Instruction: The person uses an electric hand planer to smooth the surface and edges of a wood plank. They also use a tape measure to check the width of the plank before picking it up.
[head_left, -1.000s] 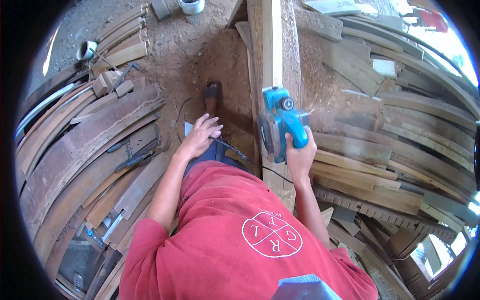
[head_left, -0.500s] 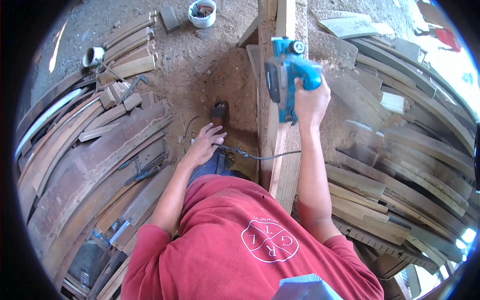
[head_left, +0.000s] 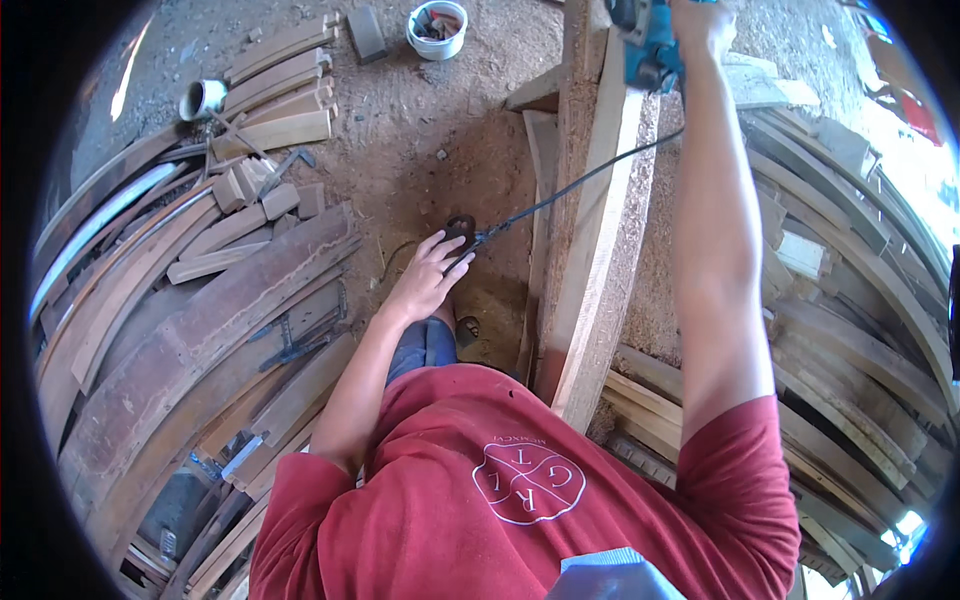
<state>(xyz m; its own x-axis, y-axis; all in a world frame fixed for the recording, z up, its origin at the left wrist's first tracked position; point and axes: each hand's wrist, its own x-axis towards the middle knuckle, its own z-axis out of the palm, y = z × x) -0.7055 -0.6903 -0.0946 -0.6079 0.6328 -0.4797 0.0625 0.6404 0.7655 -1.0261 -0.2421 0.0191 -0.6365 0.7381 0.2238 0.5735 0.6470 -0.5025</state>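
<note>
My right hand [head_left: 703,28] grips the handle of a teal electric hand planer [head_left: 648,48] at the far end of a long wooden beam [head_left: 600,215]. The planer is partly cut off by the upper edge of the view. Its dark power cord [head_left: 580,183] runs down and left across the beam to my left hand [head_left: 432,278]. That hand is raised in front of my body, the cord held loosely at its fingers. The beam's top face is pale, with shavings along its sides.
Stacked curved boards [head_left: 215,330] fill the left side, with clamps among them. More planks [head_left: 850,350] lie piled on the right. A white bucket [head_left: 437,45] of odds and ends stands on the dirt floor near a grey block [head_left: 367,35]. My sandaled foot [head_left: 460,228] is left of the beam.
My right hand has pushed the planer farther away along the beam, its arm now stretched out. The cord is drawn tighter and slants upward. My left hand has shifted slightly right.
</note>
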